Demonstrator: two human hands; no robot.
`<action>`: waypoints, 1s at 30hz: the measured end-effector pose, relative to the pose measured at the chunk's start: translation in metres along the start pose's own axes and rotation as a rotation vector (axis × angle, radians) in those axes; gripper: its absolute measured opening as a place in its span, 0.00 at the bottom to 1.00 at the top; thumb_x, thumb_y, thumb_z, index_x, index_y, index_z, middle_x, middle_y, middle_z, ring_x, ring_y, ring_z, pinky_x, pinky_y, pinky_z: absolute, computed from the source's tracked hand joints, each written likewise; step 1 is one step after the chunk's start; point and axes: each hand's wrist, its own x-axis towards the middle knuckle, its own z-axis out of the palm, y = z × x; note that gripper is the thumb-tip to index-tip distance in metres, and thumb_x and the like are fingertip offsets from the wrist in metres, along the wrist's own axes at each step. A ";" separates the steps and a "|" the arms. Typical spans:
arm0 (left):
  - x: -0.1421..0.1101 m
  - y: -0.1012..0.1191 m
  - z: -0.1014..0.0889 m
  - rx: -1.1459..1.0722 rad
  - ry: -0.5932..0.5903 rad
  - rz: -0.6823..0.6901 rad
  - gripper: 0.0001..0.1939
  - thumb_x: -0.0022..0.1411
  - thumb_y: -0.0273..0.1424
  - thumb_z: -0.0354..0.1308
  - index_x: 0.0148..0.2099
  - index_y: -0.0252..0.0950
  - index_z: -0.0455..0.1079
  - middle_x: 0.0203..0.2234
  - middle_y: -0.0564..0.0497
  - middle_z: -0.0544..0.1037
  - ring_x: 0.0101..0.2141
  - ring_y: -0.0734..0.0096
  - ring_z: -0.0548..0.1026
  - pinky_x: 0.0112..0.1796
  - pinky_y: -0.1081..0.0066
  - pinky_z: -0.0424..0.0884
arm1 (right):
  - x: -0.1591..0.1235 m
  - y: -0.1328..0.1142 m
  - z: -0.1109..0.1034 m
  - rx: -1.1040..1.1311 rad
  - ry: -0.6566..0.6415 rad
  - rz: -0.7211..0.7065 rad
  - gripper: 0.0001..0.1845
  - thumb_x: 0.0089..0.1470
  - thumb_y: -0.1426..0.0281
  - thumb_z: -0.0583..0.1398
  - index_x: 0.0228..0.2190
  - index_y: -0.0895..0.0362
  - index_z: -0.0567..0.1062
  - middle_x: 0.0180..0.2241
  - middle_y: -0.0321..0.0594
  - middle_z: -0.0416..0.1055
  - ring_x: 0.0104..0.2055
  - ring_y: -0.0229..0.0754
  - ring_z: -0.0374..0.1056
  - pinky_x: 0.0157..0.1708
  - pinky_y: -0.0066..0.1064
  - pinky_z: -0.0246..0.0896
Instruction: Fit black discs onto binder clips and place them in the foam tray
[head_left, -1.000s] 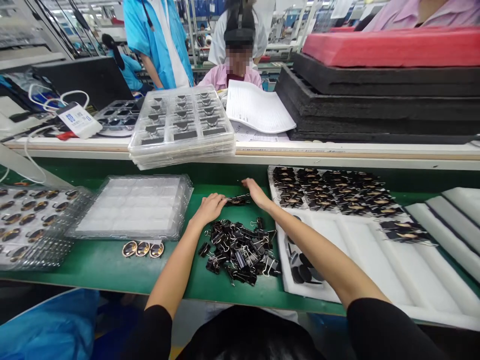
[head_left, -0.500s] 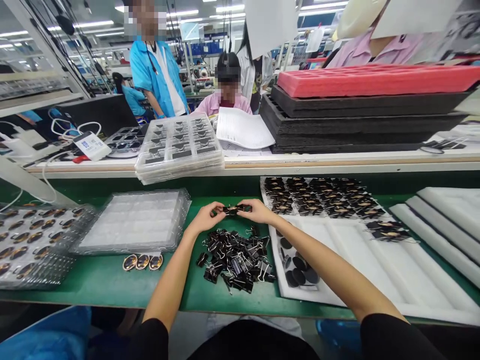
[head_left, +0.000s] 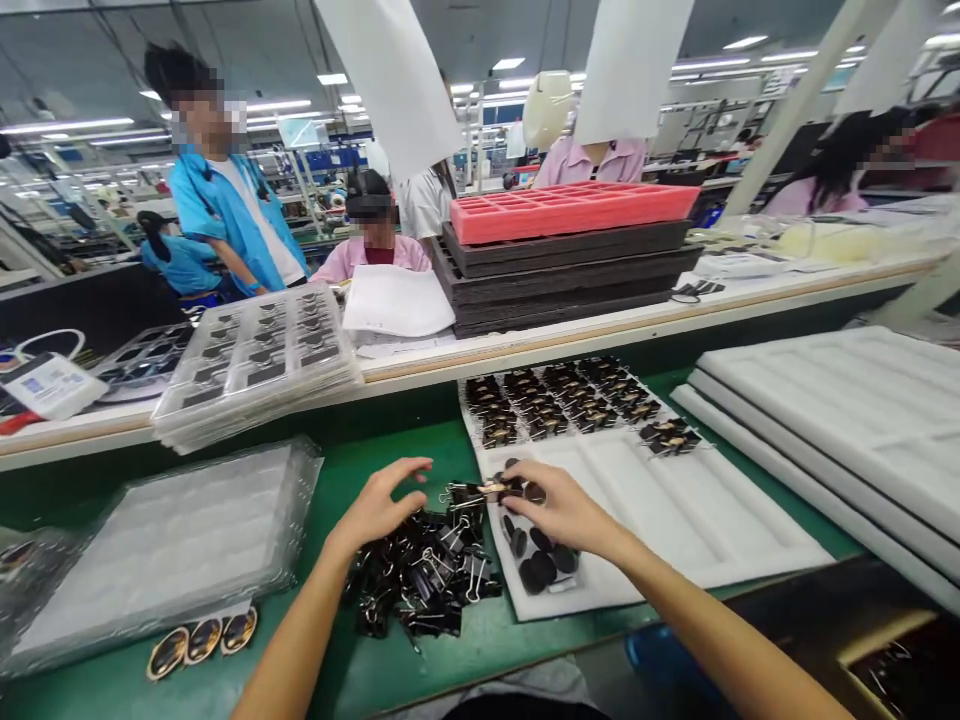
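Note:
My right hand grips a small gold-and-black piece with binder clips clamped on it, over the left edge of the white foam tray. My left hand is empty, its thumb and fingers apart, just above a heap of black binder clips on the green table. Round black discs lie in the tray's near left part, below my right hand. Rows of clipped pieces fill the tray's far side, and another clipped group sits at their right end.
Three round gold-rimmed parts lie at the front left, near stacked clear plastic trays. More white foam trays are stacked on the right. Along the back, a shelf carries red foam over black foam trays. Co-workers are beyond it.
My hands have parted. The right has carried the clipped piece towards the foam tray, while the left has let go and opened. My view has turned to the right.

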 end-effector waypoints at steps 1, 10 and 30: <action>0.002 -0.010 -0.001 -0.032 0.055 -0.056 0.23 0.69 0.46 0.58 0.60 0.41 0.73 0.50 0.45 0.82 0.46 0.60 0.81 0.50 0.62 0.76 | -0.012 0.008 -0.017 -0.008 0.061 -0.005 0.09 0.61 0.63 0.63 0.42 0.53 0.78 0.43 0.41 0.78 0.45 0.48 0.74 0.47 0.39 0.68; 0.013 -0.089 0.006 -0.157 0.351 -0.404 0.38 0.53 0.66 0.58 0.44 0.33 0.77 0.33 0.43 0.82 0.32 0.62 0.79 0.34 0.65 0.75 | -0.079 0.118 -0.218 -0.255 0.358 0.273 0.33 0.52 0.38 0.63 0.42 0.53 0.77 0.40 0.46 0.79 0.42 0.51 0.75 0.48 0.45 0.72; 0.010 -0.106 0.015 -0.175 0.384 -0.454 0.32 0.53 0.60 0.62 0.43 0.35 0.76 0.33 0.47 0.80 0.33 0.64 0.77 0.39 0.64 0.76 | -0.123 0.238 -0.237 -0.496 0.276 0.427 0.23 0.54 0.48 0.68 0.43 0.50 0.84 0.63 0.52 0.61 0.67 0.63 0.59 0.68 0.57 0.52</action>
